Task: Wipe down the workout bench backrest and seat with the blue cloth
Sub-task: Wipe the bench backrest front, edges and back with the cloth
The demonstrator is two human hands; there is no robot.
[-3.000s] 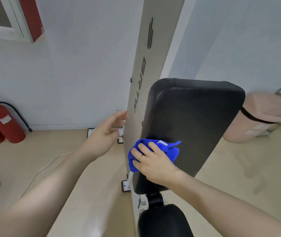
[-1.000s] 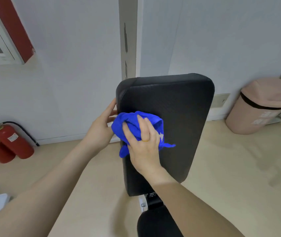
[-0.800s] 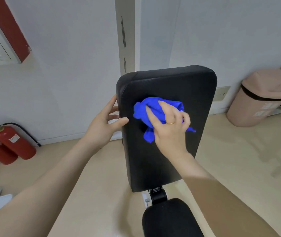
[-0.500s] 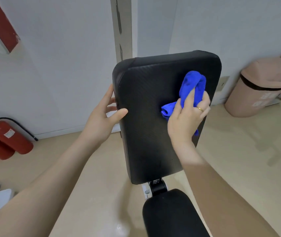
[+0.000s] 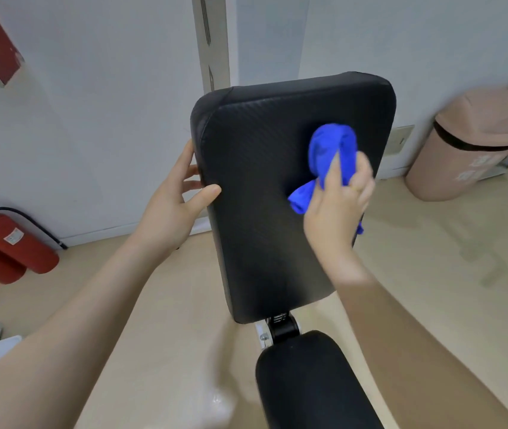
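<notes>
Two hands on one bench, entered as follows. Left hand [image 5: 170, 205]: clasps the left edge of the backrest [image 5: 265, 193], thumb laid on the front face, fingers [image 5: 186, 162] wrapped behind the edge and only partly seen; purpose, as judged, to steady the upright pad against the push of wiping. Right hand [image 5: 337, 205]: fingers curled round and gripping the blue cloth [image 5: 331, 150], pressing it to the upper right of the backrest; motion blur hides the exact fingertip positions. Blue cloth: bunched into a wad, not spread flat, one fold showing above the fingers, a tail hanging out at lower left and a scrap at the right edge of the pad; bunching likely gives a firmer hold and a padded contact. Backrest: black, textured, raised steeply, rounded corners, joined by a hinge bracket [image 5: 279, 328] to the seat [image 5: 311, 382] below. Seat: black, untouched by either hand; wiping it is judged to be outstanding, as is the lower part of the backrest. Room: pale beige floor [image 5: 160, 335], white walls, a tall grey panel [image 5: 211, 38] standing behind the bench, red fire extinguishers [image 5: 11, 246] on the floor at left, a pink lidded bin [image 5: 475, 144] at right, a wall socket [image 5: 399, 139] beside it.
</notes>
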